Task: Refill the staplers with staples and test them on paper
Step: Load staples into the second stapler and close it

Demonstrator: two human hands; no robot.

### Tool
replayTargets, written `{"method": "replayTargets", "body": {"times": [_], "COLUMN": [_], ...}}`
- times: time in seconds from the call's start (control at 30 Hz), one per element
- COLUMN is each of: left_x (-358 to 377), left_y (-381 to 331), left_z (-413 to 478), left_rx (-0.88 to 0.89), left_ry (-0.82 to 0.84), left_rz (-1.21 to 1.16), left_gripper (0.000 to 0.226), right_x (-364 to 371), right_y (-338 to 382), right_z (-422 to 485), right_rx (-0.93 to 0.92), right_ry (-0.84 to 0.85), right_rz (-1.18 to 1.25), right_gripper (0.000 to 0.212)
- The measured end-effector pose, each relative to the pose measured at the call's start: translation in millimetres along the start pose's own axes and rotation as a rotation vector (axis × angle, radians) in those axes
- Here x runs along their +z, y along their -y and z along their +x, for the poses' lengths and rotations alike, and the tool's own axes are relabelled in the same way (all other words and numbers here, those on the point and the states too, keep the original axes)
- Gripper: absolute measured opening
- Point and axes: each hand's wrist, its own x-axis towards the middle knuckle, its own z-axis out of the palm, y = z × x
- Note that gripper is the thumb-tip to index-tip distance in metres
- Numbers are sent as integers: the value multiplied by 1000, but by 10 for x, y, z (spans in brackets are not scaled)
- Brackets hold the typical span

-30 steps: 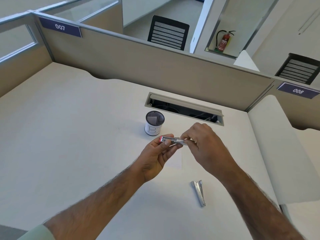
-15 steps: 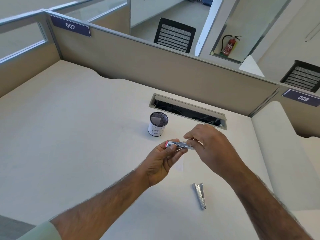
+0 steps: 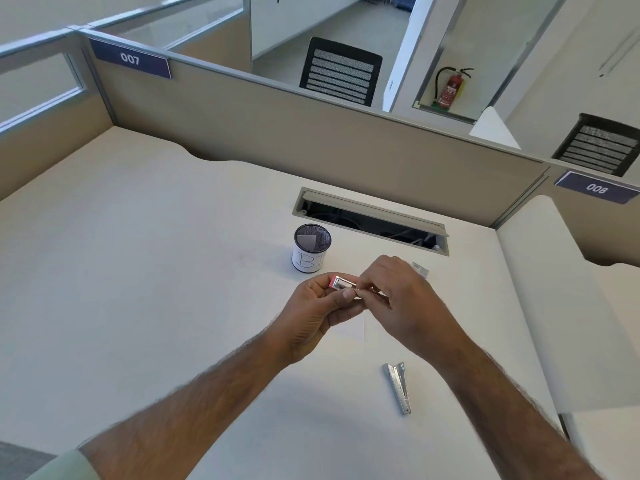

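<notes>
Stapler with a pink end (image 3: 341,283) sat above the table (image 3: 138,271), gripped in the left hand (image 3: 320,311), thumb on top and fingers curled beneath. Right hand (image 3: 403,299) was pinched closed at the stapler's metal channel, fingertips working something small there; whether a strip of staples was between them could not be told. Judged to be mid-refill on this first stapler: loading not visibly finished, no test yet made. Second stapler (image 3: 399,388), silver, lay on the table near the right forearm, apart from both hands, apparently untouched; its jaws looked slightly parted at the far end. Paper (image 3: 353,329), a small white sheet, lay flat directly under the hands, ready for testing. Small box (image 3: 420,270), probably staples, peeked out just beyond the right hand. Mesh cup (image 3: 311,249) with a white label stood just behind the hands, close but not touching. Open cable slot (image 3: 370,220) in the table lay farther back. Nothing blocked the work; the cup was the only near thing to knock.
</notes>
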Motion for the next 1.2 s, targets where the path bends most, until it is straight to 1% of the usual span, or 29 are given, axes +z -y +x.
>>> {"method": "replayTargets", "body": {"times": [0.03, 0.23, 0.3, 0.37, 0.4, 0.43, 0.47, 0.5, 0.57, 0.63, 0.67, 0.73, 0.8, 0.87, 0.93, 1.0, 1.1, 1.17, 1.2], "left_x": [7, -1, -23, -49, -64, -81, -96, -109, -124, -104, -79, -19, 54, 121, 146, 153, 128, 112, 91], "left_y": [-1, 5, -4, -23, -36, -56, -74, -89, -102, -97, -85, -58, -18, 13, 18, -21, -86, -138, -167], "left_z": [-3, -13, -13, -6, -1, -2, 0, 5, 6, 5, 11, 19, 31, 45, 58, 48, 24, 34, 49], "left_rx": [0, 0, 1, 5, 11, 17, 21, 20, 7, -10, -19, -31, -39, -40, -44, -69, -107, -46, 4], "left_ry": [5, 22, -14, -60, -80, -99, -116, -130, -138, -128, -121, -117, -103, -82, -83, -55, 12, -43, -76], "left_rz": [5, 21, 8, -17, -26, -28, -23, -10, 28, 86, 123, 211, 306, 354, 381, 449, 632, 828, 923], "left_gripper": [19, 19, 20, 18, 17, 16, 16, 18, 25, 31, 32, 32, 27, 21, 21, 19, 23, 32, 43], "right_x": [1, -31, -85, -161, -189, -202, -206, -204, -184, -154, -119, 7, 145, 273, 354, 389, 411, 422, 434], "right_y": [-7, -58, -139, -282, -353, -412, -457, -482, -465, -382, -334, -243, -156, -105, -93, -113, -146, -145, -133], "right_z": [-7, -106, -195, -307, -368, -424, -471, -508, -547, -503, -469, -385, -327, -326, -359, -374, -364, -364, -374], "right_rx": [-8, 7, 82, 219, 283, 338, 376, 395, 403, 377, 359, 327, 315, 313, 322, 341, 415, 440, 441], "right_ry": [2, 29, 66, 129, 160, 163, 124, 51, -124, -261, -312, -361, -313, -201, -97, -60, -121, -134, -122], "right_rz": [-5, 33, 96, 76, 50, 58, 112, 198, 377, 517, 544, 503, 413, 346, 338, 327, 343, 317, 302], "right_gripper": [3, 25, 35, 47, 48, 44, 38, 34, 36, 37, 37, 38, 44, 56, 73, 83, 74, 68, 66]}}
